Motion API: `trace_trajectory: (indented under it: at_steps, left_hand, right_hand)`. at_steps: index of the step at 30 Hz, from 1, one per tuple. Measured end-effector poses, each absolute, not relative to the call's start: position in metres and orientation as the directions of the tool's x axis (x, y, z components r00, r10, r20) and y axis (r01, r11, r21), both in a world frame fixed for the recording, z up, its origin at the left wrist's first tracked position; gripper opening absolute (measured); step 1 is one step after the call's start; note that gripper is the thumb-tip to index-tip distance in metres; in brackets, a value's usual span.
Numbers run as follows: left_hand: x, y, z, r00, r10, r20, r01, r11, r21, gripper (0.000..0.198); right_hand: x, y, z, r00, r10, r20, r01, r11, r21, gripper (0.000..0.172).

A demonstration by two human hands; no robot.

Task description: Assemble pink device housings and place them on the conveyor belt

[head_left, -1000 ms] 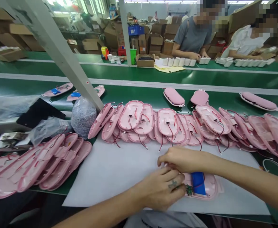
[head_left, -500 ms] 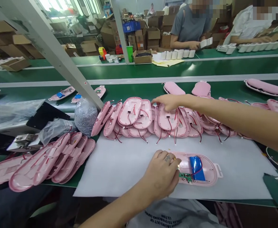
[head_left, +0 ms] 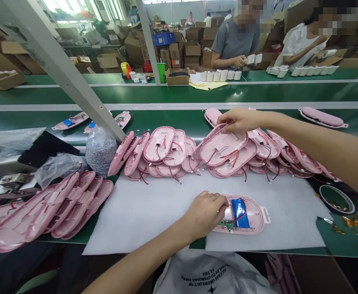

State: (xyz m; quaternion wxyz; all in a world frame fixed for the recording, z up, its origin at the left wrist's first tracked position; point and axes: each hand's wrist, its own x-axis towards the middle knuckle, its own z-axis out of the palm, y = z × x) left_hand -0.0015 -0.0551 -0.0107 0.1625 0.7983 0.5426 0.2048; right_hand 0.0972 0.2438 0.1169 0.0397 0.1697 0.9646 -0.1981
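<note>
Your left hand (head_left: 205,212) rests with curled fingers on the near end of the open pink shell (head_left: 243,220), which lies on the white mat (head_left: 142,212) and carries a blue battery (head_left: 240,213). Beyond that shell, your right hand (head_left: 240,119) pinches a wired pink cover (head_left: 221,143), tilting it up from the overlapping row. This looks like the fetching step; next, bring the cover down over the shell, keeping its wires clear.

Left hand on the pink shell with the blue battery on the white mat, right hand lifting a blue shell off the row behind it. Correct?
Not quite. The shell the right hand lifts from the row is pink, not blue; the head view shows it. The rest holds: the left hand rests on the pink shell with the blue battery on the white mat.
</note>
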Motion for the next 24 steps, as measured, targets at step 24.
trace_trajectory:
  at_steps: [24]
  left_hand:
    - [-0.003,-0.065,-0.02,0.243,0.941,0.236,0.732,-0.338,0.591,0.011]
  right_hand:
    - [0.016,0.254,0.104,-0.883,0.364,-0.298,0.444,0.854,-0.271,0.035]
